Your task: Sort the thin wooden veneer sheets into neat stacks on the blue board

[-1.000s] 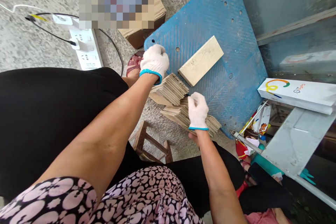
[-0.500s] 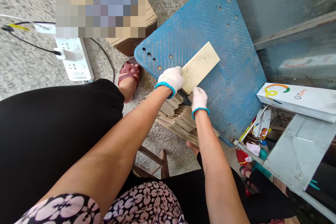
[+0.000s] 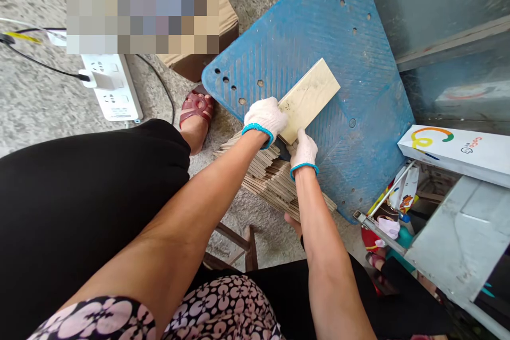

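Head view puts both gloved hands at the near end of a pale wooden block [image 3: 311, 96] that lies flat on a blue perforated board [image 3: 358, 90]. My left hand [image 3: 266, 117] sits on the block's near left corner with its fingers curled down over the edge, so I read it as gripping or pressing the block. My right hand [image 3: 304, 150] is just beside it, fingers bunched at the block's near end; whether they pinch the block or one of the thin pieces below it I cannot tell, because the glove hides the tips.

Near to the hands, under both wrists, lies a fanned pile of thin wooden slats [image 3: 274, 178], overlapping and uneven, partly on the near edge of the board and partly past it. By my judgement the work is in an early or middle stretch: the pile looks loose and unsorted, and only the block is squared up on the board.

Far left on the concrete floor lies a white power strip [image 3: 113, 93] with a plug in it. A red sandal [image 3: 195, 108] shows beside the board's left corner. To the right a white carton [image 3: 458, 151] rests on a grey shelf.
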`<state>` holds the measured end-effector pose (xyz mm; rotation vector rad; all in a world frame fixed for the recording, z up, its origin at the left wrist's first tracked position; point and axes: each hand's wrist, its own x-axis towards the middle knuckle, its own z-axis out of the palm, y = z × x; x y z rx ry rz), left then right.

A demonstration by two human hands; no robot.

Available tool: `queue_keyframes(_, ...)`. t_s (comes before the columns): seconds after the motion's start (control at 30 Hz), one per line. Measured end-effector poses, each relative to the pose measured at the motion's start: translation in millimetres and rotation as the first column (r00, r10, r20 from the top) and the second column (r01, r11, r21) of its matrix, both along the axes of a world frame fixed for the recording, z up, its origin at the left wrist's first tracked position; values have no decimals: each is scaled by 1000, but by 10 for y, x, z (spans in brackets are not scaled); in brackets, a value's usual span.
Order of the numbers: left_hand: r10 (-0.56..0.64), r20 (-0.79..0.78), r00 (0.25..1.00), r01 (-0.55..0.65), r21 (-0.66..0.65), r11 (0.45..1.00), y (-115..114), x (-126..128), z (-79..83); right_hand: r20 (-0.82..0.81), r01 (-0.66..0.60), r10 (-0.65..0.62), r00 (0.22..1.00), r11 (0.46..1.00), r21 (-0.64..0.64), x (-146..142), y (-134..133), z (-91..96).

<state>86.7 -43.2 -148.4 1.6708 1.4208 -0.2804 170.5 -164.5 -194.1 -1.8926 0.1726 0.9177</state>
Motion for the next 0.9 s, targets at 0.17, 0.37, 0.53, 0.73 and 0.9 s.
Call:
queue_keyframes(0.17, -53, 68, 996, 57, -57, 997, 51, 10, -6, -23, 11, -10, 1000, 999, 35, 135, -14, 225)
queue_keyframes(0.37, -6, 163, 987, 39, -200, 979, 58, 71, -36, -68, -76, 75, 995, 997, -3, 479, -110, 334)
queue_keyframes(0.53, 191, 217, 957, -95, -388, 917, -48, 165, -90, -156, -2, 26, 987, 989, 150, 514, -266, 364)
queue_keyframes(0.73, 348, 222, 911, -175, -556, 812, -114, 267, -8, -292, 250, -162, 942, 921, 297, 80, -382, 439)
queue_keyframes(0.9, 361, 229, 904, -185, -552, 813, -107, 290, 93, -184, 205, -138, 973, 882, 424, -71, -69, 562)
